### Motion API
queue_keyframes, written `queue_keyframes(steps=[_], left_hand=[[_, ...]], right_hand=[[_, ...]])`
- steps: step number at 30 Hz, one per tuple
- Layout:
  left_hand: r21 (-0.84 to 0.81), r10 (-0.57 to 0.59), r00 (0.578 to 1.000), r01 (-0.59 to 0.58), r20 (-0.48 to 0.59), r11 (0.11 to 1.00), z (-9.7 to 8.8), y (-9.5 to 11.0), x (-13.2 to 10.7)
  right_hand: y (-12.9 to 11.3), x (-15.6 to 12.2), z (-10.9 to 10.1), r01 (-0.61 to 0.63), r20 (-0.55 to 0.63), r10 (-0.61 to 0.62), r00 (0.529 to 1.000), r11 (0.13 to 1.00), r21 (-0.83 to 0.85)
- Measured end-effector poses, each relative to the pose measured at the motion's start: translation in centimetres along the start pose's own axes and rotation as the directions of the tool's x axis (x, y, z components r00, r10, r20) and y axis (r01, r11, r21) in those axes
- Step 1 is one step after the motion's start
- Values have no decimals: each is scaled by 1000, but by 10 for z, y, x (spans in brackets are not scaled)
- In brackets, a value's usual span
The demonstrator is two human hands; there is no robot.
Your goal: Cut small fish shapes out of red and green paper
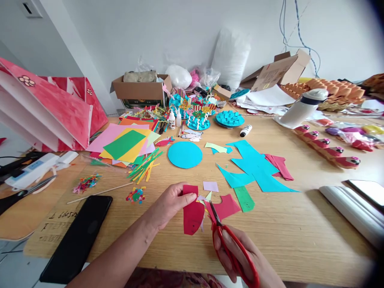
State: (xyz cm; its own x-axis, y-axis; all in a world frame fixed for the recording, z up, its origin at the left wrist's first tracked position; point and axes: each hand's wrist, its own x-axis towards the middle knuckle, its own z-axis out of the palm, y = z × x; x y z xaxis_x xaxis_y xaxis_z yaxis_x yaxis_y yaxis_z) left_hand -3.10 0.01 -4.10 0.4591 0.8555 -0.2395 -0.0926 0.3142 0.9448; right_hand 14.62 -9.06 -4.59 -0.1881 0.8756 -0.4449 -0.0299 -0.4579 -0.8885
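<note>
My left hand (172, 204) pinches a dark red piece of paper (192, 218) near its upper end, thumb on top. The paper's right edge is curved, and small marks show near its bottom. In my right hand (240, 252) is a pair of red-handled scissors (225, 234), fingers through the loops and dark blades pointing up and away. The blades lie just right of the paper, apart from it, over a red paper scrap (226, 206). Close by are a lilac scrap (211, 186) and a green piece (244, 199) with one rounded end.
A blue paper circle (185, 155) lies beyond my hands, blue offcuts (255, 164) to its right. At left are stacked coloured sheets (126, 145), paper strips (145, 166) and a black phone (78, 236). Glue bottles (172, 120) and a cardboard box (141, 91) stand farther back.
</note>
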Motion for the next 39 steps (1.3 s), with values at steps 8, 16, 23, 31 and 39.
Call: queue_keyframes(steps=[8,16,23,31,39], left_hand=[[303,-33,980,-28,196,953,6,5,-4],[603,8,976,-140,217,786,9,22,-8],[90,80,978,-99,194,991,-3,32,-12],[-138,148,974,-125,173,983,10,12,-14],[-56,409,898,-422,-163,905,17,33,-18]], right_hand=[[-32,9,-14,252,-265,-297,917,949,-189],[-62,26,-3,289,-16,-331,944,845,-450],[-68,33,-2,392,-190,-409,892,912,-121],[-64,41,14,524,-380,-394,837,778,346],[-80,42,33,515,-345,-413,843,804,297]])
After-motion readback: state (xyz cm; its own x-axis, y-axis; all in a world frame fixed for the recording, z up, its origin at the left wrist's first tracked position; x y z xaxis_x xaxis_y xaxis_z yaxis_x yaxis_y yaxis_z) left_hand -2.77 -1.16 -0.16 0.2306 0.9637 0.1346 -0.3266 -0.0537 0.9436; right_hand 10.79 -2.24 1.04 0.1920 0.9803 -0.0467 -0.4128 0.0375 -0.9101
